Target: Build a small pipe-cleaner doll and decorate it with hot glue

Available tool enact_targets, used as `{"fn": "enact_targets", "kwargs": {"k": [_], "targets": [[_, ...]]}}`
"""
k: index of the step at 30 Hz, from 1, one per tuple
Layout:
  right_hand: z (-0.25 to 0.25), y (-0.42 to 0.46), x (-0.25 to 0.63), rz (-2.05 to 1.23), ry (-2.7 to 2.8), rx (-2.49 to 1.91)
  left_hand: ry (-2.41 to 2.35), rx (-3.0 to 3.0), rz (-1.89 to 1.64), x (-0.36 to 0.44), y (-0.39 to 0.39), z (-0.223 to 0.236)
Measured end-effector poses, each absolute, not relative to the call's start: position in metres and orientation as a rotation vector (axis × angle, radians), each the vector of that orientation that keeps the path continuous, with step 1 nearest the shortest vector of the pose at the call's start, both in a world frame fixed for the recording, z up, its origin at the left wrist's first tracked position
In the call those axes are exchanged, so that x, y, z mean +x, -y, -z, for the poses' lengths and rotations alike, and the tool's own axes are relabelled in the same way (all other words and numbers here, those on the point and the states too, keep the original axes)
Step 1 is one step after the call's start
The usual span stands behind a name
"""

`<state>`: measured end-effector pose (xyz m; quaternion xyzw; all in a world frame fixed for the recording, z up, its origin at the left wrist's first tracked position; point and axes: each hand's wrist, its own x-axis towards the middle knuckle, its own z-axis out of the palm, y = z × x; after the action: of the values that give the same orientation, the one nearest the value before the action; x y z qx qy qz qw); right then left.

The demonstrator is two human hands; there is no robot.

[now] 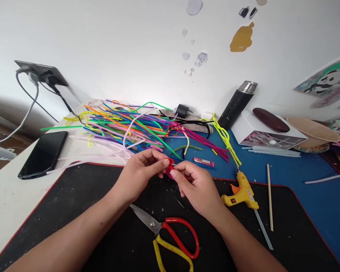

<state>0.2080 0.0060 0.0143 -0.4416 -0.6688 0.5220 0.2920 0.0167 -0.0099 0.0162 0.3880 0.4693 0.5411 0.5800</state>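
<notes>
Over the black mat [107,226], my left hand [143,172] and my right hand [197,185] meet at the fingertips. Both pinch one small red and magenta pipe cleaner piece [169,170], largely covered by my fingers. My left thumb presses on its red end; the right thumb and fingers are at the magenta part. Below the hands lie scissors [170,234] with one red and one yellow handle, their blade tip partly behind my left wrist. A yellow hot glue gun [245,192] rests right of my right hand, a glue stick [263,228] protruding from its back.
A heap of colourful pipe cleaners [138,128] spreads along the wall. A phone [44,155] lies on the left. A black thermos [236,105] stands at the back near a white box [269,130]. On the right lies a wooden stick [269,198].
</notes>
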Motion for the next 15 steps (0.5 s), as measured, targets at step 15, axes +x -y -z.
{"fn": "enact_targets", "kwargs": {"k": [15], "targets": [[-0.0229, -0.0082, 0.2132, -0.89, 1.957, -1.205, -1.277, 1.154, -1.167, 0.0157, 0.0095, -0.016]]}}
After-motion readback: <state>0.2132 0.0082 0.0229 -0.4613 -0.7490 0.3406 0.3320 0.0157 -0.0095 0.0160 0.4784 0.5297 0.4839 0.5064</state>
